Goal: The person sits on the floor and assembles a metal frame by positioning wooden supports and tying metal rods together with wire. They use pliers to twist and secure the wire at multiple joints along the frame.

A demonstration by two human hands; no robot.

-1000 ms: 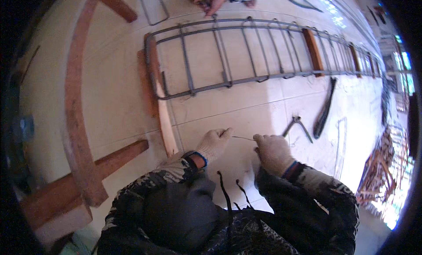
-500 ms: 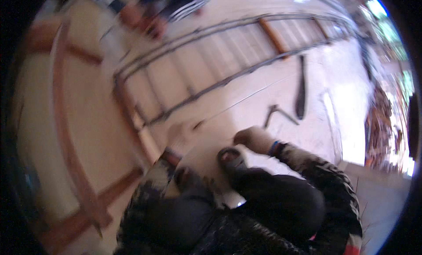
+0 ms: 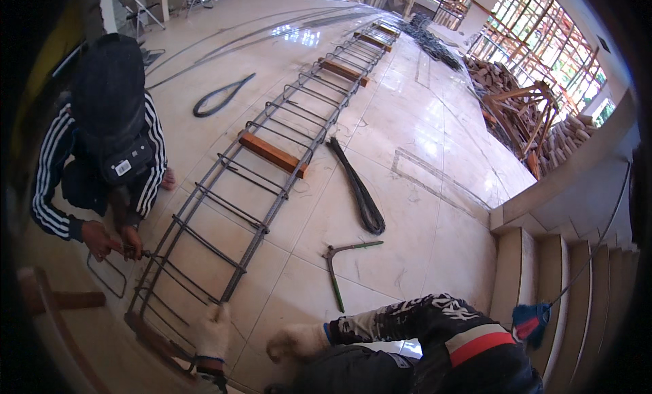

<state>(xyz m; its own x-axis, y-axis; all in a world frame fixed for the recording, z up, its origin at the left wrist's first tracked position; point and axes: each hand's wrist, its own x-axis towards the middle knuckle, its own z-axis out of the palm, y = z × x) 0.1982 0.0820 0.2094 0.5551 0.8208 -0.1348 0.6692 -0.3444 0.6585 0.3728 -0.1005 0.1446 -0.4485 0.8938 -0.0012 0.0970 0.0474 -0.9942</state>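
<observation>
A long rebar cage [image 3: 255, 241] of ribbed bars and square stirrups lies across wooden blocks on the tiled floor. My gloved left hand [image 3: 213, 333] is closed at the cage's near right bar, fingertips pinched where a stirrup meets it. My gloved right hand [image 3: 299, 342] is held apart from the cage, its fingers curled down; whatever they hold is hidden. Beyond it on the floor lie green-handled pincers [image 3: 336, 275], legs spread. A folded bundle of black tie wire [image 3: 356, 187] rests further off, beside the cage.
Across the cage at left squats a co-worker [image 3: 112, 142] in a striped jacket, hands at the cage's near left bar. Wooden blocks [image 3: 273, 153] support the cage. Another wire loop [image 3: 224, 96] lies beyond. Stairs [image 3: 513, 265] descend at right; a timber pile [image 3: 509, 109] stands behind.
My view has swung up and steadied, bringing the co-worker and stairs into full sight. My left hand is now at the cage's bar; my right hand stays off the cage.
</observation>
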